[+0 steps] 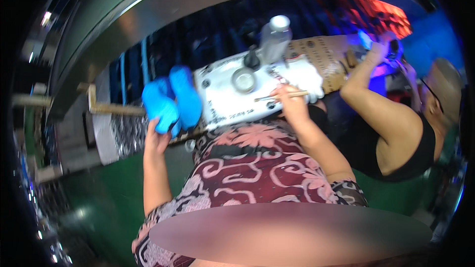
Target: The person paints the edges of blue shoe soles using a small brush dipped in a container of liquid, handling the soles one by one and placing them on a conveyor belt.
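Note:
My left hand (158, 137) is closed on the near end of a bright blue shoe (159, 102) at the left of the work surface. Right beside it lies a second blue piece of similar shape (187, 98). In my right hand (293, 103) is a thin brush (267, 98), its light handle crossing the fingers and its tip pointing left over a white printed sheet (225, 106). A small round bowl (244, 80) stands on that sheet, just beyond the brush tip. The brush tip appears clear of both bowl and shoe.
Behind the bowl are a small dark bottle (252, 59) and a clear bottle with a white cap (276, 39). White cloth or gloves (303, 76) lie by brown printed cardboard (321, 59). A co-worker (396, 133) sits close on the right, arms over the bench. A dark conveyor (208, 29) runs behind.

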Tool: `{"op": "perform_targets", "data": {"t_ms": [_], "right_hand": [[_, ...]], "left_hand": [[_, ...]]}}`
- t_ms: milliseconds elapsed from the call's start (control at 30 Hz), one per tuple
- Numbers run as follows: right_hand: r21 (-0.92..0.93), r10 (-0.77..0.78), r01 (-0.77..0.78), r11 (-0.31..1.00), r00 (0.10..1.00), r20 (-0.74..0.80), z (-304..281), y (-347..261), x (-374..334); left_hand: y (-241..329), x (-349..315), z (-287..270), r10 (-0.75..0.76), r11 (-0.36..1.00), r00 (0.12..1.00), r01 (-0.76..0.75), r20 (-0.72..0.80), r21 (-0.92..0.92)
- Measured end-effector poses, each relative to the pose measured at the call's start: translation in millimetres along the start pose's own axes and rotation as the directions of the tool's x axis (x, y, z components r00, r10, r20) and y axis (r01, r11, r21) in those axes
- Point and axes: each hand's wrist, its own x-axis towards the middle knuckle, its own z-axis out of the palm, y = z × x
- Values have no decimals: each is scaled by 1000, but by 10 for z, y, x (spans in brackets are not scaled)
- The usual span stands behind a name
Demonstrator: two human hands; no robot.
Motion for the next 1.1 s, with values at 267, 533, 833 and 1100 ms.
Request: {"op": "perform_targets", "data": {"t_ms": [267, 533, 833, 1100], "right_hand": [[27, -128, 128, 991, 992, 0, -48, -309, 51], [-168, -536, 558, 813, 829, 158, 103, -548, 46], [-304, -592, 637, 709, 771, 235, 207, -477, 87], [-301, -597, 647, 700, 762, 248, 106, -477, 73]], "left_hand": [[-645, -88, 1256, 342, 713, 906, -423, 249, 559], [-798, 11, 1708, 497, 425, 762, -631, 414, 649], [-817, -37, 1794, 495, 278, 696, -694, 520, 664], [-819, -49, 1791, 499, 167, 661, -708, 560, 687]]}}
